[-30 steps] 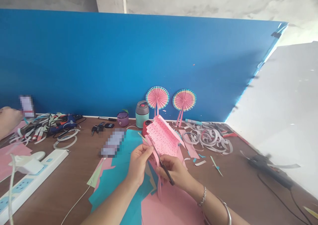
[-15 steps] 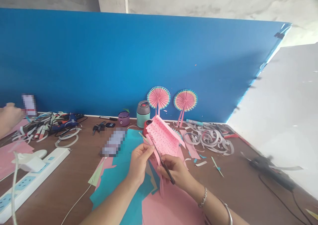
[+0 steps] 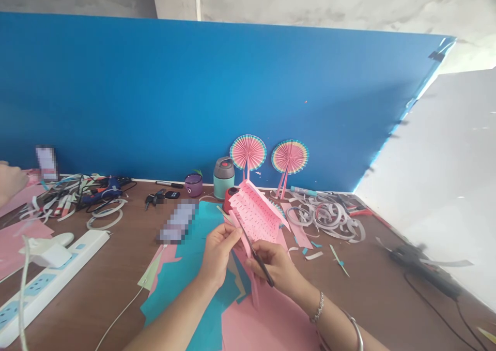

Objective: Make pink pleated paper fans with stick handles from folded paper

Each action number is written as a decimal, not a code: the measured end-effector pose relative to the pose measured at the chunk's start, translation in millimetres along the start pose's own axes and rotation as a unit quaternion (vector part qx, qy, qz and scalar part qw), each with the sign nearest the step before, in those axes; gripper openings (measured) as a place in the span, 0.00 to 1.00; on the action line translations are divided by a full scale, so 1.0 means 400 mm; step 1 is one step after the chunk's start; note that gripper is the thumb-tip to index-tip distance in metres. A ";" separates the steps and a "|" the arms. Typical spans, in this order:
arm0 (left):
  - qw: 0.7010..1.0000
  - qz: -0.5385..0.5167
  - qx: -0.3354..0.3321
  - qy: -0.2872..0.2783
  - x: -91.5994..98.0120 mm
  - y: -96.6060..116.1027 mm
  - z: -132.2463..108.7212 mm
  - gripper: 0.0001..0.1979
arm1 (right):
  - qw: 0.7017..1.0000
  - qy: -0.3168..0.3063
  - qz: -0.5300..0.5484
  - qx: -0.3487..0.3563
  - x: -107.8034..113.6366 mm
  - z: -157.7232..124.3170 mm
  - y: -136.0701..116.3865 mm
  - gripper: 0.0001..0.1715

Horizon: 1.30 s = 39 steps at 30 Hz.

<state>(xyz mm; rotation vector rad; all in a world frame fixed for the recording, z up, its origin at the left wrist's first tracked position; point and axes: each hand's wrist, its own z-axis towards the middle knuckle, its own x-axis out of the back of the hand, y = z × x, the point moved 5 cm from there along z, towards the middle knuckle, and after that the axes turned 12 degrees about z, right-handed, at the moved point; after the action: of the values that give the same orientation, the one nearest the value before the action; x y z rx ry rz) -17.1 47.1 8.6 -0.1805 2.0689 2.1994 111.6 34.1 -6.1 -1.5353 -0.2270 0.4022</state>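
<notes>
- While the left hand (image 3: 217, 255) pinches the near edge of the folded pink paper (image 3: 256, 214) between thumb and fingers, the paper is held up above the table (image 3: 96, 294), a little below the centre of the frame.
- The right hand (image 3: 276, 268) is closed around the scissors (image 3: 259, 260). The blades point up and to the left and meet the lower edge of the paper, just beside the left fingertips. Whether the blades are apart, I cannot tell.
- Under both hands, at the bottom centre, a teal sheet (image 3: 182, 278) and a pink sheet (image 3: 267, 325) lie overlapping.
- Behind the paper, along the blue board (image 3: 155, 97), are two round fans (image 3: 248, 152), a flask (image 3: 223, 177) and a small purple pot (image 3: 192, 184).
- Right of centre lies a heap of white paper rings (image 3: 329, 214). Further right is a dark glue gun (image 3: 422, 268) with its cord.
- At the lower left lies a white power strip (image 3: 46, 281) with a plug in it.
- At the left edge another person's hand (image 3: 8, 180) shows, near a tangle of strips and cables (image 3: 77, 193).
</notes>
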 end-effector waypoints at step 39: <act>1.000 -0.007 -0.003 0.019 -0.001 0.010 -0.004 0.11 | 0.997 0.015 -0.033 -0.065 0.006 -0.010 -0.027 0.07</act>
<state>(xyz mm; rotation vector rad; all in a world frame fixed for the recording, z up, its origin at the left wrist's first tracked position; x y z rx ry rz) -17.2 45.3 12.4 -0.2400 2.0751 2.2100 116.5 31.3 4.1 -1.6549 -0.2848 0.3168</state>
